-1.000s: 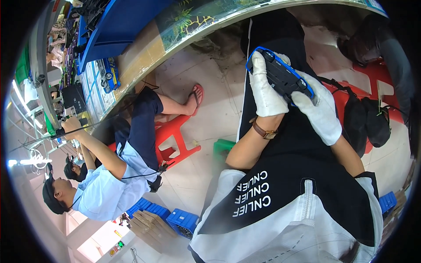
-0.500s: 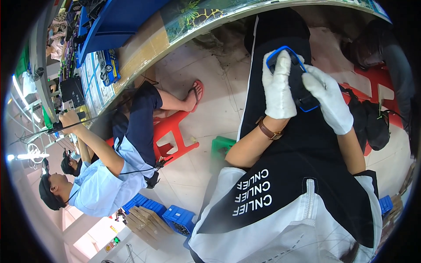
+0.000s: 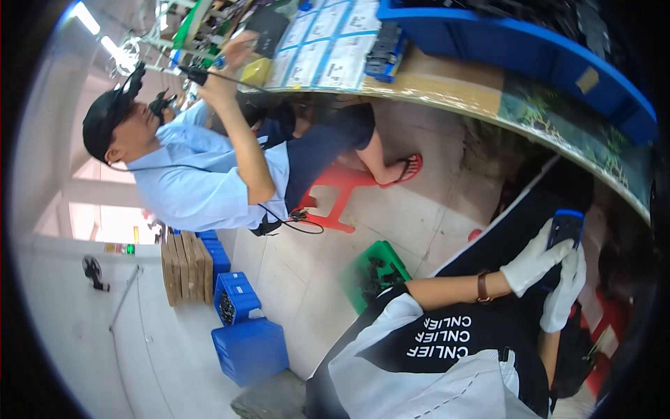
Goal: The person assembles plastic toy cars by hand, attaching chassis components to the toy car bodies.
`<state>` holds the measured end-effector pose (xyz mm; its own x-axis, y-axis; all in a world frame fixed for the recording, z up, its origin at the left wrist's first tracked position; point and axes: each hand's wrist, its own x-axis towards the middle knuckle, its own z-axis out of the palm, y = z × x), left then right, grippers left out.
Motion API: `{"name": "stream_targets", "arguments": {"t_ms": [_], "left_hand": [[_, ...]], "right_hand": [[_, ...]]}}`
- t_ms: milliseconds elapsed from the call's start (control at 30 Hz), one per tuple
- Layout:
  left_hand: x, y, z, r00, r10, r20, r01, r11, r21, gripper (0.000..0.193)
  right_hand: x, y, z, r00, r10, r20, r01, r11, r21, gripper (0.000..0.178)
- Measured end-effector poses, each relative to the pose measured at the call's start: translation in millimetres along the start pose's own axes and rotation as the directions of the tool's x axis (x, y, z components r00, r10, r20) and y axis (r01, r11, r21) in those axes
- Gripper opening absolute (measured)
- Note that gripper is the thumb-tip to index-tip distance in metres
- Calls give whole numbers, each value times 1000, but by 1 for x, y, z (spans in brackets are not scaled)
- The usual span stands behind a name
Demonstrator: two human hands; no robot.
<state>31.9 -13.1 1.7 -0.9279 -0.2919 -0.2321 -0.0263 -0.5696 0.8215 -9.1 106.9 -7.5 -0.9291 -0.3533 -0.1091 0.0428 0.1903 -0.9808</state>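
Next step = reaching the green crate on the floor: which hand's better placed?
Likely the left hand: it's on the green crate's side, while the right hand sits farther off. Both grip the blue-and-black object, so the left would first have to let go.

White gloves (image 3: 534, 265), blue-and-black toy car (image 3: 567, 226)

Matt, soft-looking white cloth gloves (image 3: 525, 267); a smooth blue-and-black oblong piece (image 3: 571, 220) that looks like hard plastic with a slight sheen. A brown leather-looking watch strap (image 3: 482, 287) and a creased, matt black-and-white cloth top (image 3: 373, 356). A smooth red plastic stool (image 3: 343, 202), a boxy blue plastic bin (image 3: 250, 351), a stack of dull brown cardboard (image 3: 187, 269). A long brown-topped table (image 3: 453, 73) has a glossy, film-like edge; pale floor tiles (image 3: 310, 314) look smooth
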Motion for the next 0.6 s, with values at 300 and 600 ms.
{"name": "stream_targets", "arguments": {"t_ms": [300,600], "left_hand": [[-50,85,-85,925,17,-379,-60,993,-101,47],[-49,220,-163,696,284,-660,-331,942,56,48]], "right_hand": [[2,-70,33,896,-274,350,286,958,18,49],[18,-64,4,918,-292,267,317,947,-51,26]]}}
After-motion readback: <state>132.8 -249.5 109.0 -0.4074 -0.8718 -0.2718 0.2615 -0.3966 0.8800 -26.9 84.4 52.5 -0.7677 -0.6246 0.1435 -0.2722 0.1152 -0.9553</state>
